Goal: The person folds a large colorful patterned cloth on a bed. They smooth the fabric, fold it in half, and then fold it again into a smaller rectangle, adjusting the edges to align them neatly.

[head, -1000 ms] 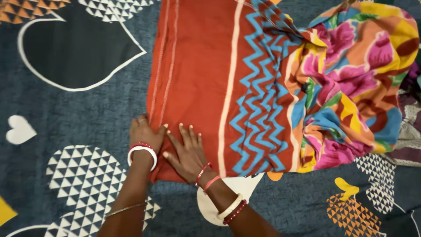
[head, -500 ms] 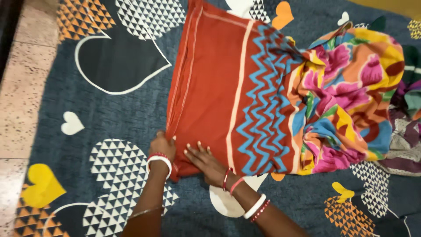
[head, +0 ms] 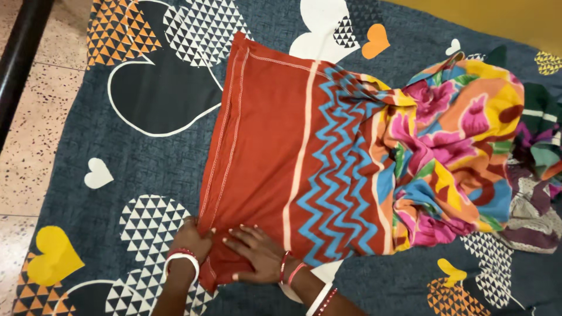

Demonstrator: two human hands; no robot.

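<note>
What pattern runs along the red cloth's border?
A blue zigzag band on the red cloth, head view.

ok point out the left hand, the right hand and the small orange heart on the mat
left hand (head: 190,237), head view, on its back at the cloth's corner
right hand (head: 257,254), head view, on its back, flat on the red cloth
small orange heart (head: 375,40), head view, its middle

Both hands (head: 225,248) pressing red cloth (head: 263,146) corner on heart-patterned sheet (head: 134,152)

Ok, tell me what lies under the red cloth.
The red cloth lies on a dark blue sheet printed with hearts. A white heart pokes out at its far edge; the pattern directly beneath is covered.
</note>
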